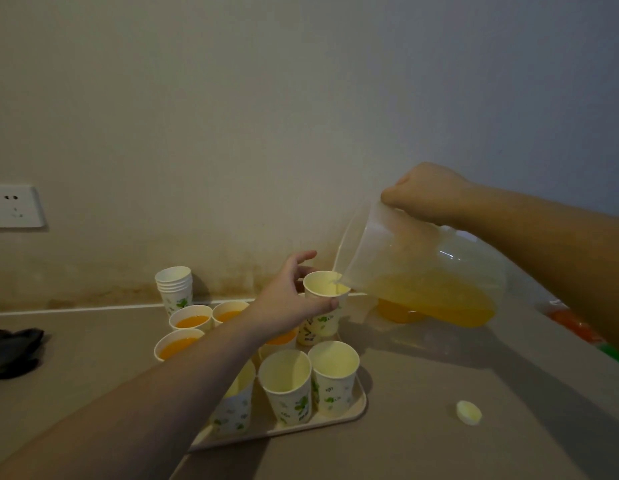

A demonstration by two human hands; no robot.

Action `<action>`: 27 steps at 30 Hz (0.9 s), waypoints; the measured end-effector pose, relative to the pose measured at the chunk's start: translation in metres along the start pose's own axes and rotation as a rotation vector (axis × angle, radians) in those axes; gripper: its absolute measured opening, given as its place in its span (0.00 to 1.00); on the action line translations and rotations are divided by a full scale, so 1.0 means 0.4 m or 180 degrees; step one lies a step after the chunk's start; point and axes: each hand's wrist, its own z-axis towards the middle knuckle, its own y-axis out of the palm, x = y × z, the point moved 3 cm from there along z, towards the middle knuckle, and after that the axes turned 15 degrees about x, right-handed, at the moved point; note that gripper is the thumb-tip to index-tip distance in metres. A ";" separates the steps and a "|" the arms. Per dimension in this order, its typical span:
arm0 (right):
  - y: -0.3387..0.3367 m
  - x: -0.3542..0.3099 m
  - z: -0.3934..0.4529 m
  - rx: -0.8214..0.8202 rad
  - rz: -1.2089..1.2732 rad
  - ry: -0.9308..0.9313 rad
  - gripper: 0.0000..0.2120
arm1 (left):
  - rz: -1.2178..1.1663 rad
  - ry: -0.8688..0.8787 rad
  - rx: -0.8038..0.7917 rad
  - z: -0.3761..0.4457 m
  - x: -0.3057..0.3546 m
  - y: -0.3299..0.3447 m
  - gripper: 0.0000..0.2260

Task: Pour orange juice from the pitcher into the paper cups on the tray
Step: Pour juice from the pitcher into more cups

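Pitcher: a clear plastic pitcher [422,268] held in the air above the counter, to the right of the tray, tipped steeply leftward with its spout low, over the rim of a raised cup.
Juice: orange juice [436,301] pooled along the pitcher's lower side, filling less than half of it; a thin stream runs from the spout into the cup.
Right hand: the right hand [427,195] is clenched around the pitcher's top edge or handle; the handle itself is hidden under the fist.
Left hand: the left hand [292,294] grips the held cup [323,304] from the left, thumb across the front just below the rim, fingers curled behind.
Held cup: a white paper cup with a green leaf print, upright at the far right end of the tray; whether its base touches the tray cannot be told.
Tray: a pale rectangular tray [360,407] on a beige counter [439,393]; its left part is covered by the left forearm.
Filled cups: three cups of juice [192,322] at the far left, and a fourth partly hidden beneath the wrist.
Empty cups: two empty cups [287,375] at the near edge, a third half hidden by the forearm.
Spare cups: a nested stack [174,287] stands behind the tray near the wall.
Other items: a small pale cap [469,412] lies on the counter to the right; a dark object [13,351] at the left, its nature unclear; blurred orange and green packaging [578,329] cut off at the right edge; a wall socket [13,206] on the left.
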 end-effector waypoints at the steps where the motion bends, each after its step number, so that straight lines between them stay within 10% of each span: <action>1: 0.001 -0.001 0.001 -0.0013 -0.0020 -0.0002 0.16 | -0.0011 -0.0011 0.0013 0.000 -0.001 0.000 0.41; 27: 0.015 -0.011 0.014 -0.0001 -0.0212 -0.0236 0.15 | -0.0101 0.0007 0.0104 -0.006 -0.025 0.007 0.43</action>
